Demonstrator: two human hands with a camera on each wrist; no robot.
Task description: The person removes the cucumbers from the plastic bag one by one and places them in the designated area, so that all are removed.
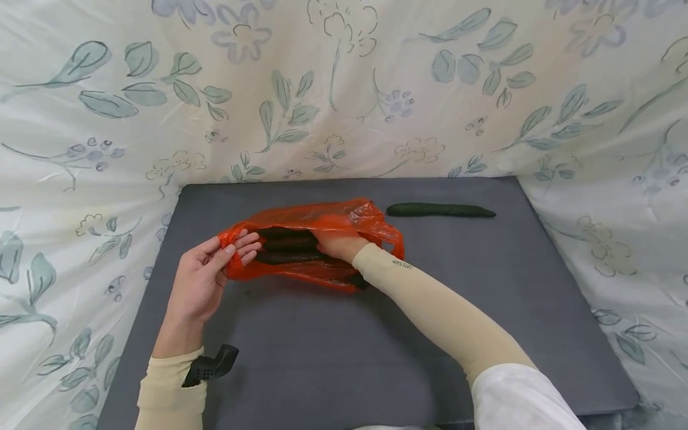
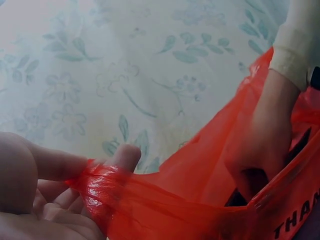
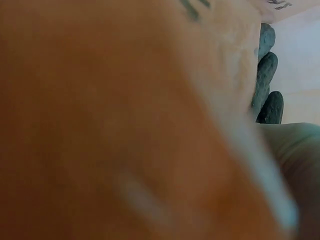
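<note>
A red plastic bag (image 1: 301,216) lies on its side with its mouth towards me, several dark green cucumbers (image 1: 290,245) inside it. My left hand (image 1: 206,272) holds the bag's left edge, pinching the film between thumb and fingers. Inside the mouth is my right hand (image 1: 338,245), its fingers partly hidden by the film. In the left wrist view, the right hand (image 2: 260,145) has thumb and fingers around a dark cucumber (image 2: 299,146). Blurred film fills most of the right wrist view, with cucumber ends (image 3: 270,108) at its right side.
One more cucumber (image 1: 441,209) lies outside the bag, at the back right of the dark grey table (image 1: 333,346). A floral cloth (image 1: 344,119) hangs behind the table and along both sides. A black wrist device (image 1: 209,364) sits on my left forearm.
</note>
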